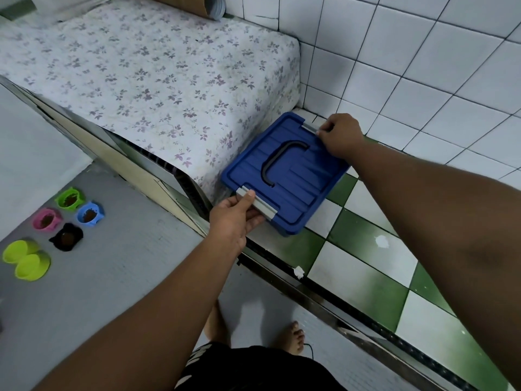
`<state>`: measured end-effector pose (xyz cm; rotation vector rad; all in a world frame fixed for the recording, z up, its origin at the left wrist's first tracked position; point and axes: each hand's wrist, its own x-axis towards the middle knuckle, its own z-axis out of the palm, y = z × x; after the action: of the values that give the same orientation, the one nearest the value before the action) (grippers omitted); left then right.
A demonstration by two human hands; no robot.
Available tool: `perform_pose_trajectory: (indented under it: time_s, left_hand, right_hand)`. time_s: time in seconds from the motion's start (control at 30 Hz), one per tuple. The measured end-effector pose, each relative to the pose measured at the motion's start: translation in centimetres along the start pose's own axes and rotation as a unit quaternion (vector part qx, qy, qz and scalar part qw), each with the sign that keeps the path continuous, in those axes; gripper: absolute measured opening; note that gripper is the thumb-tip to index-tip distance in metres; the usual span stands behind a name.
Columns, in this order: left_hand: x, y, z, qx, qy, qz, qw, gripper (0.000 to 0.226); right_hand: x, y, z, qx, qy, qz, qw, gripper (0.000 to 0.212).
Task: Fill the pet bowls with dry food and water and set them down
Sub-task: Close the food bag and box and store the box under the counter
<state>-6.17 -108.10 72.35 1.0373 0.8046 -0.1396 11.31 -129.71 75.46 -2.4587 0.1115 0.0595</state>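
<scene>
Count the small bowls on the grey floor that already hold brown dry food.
4, clustered at left: small green plastic bowl farthest, small blue plastic bowl to its right, small pink plastic bowl left, small black bowl nearest. The lime-yellow bowls beside them look empty.

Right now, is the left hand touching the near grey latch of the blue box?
Touching. The head view shows the left hand pinching the near grey latch, thumb on top, fingers beneath; the right hand grips the far grey latch.
</scene>
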Motion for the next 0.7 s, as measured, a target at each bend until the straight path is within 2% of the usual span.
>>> perform_pose_trajectory:
  time_s: [0.1, 0.23, 0.37, 0.5, 0.6, 0.7]
  left_hand:
    - [0.5, 0.1, -0.2, 0.004, 0.030, 0.025, 0.999, 0.014]
    - [1.1, 0.5, -0.8, 0.007, 0.044, 0.045, 0.998, 0.028]
    - [1.8, 1.1, -1.2, 0.067, 0.043, 0.067, 0.995, 0.041]
    - [2.4, 2.3, -1.5, 0.150, -0.004, 0.086, 0.985, 0.038]
    - [2.1, 3.1, -2.2, 0.225, -0.047, 0.101, 0.968, 0.034]
    - [0.9, 3.9, -3.5, 0.253, -0.100, 0.103, 0.957, 0.030]
  right_hand:
    - [-0.4, 0.4, -0.4, 0.022, 0.013, 0.071, 0.997, 0.017]
    - [-2.3, 1.2, -0.6, 0.070, 0.005, 0.134, 0.989, 0.021]
    - [-5.7, 2.3, -1.2, 0.109, -0.010, 0.194, 0.975, 0.029]
    - [-10.6, 3.0, -1.1, 0.129, 0.020, 0.247, 0.960, 0.009]
    - [-14.9, 2.7, -0.1, 0.115, 0.083, 0.275, 0.951, 0.008]
    - [-19.0, 2.1, 1.0, 0.140, 0.142, 0.305, 0.931, 0.002]
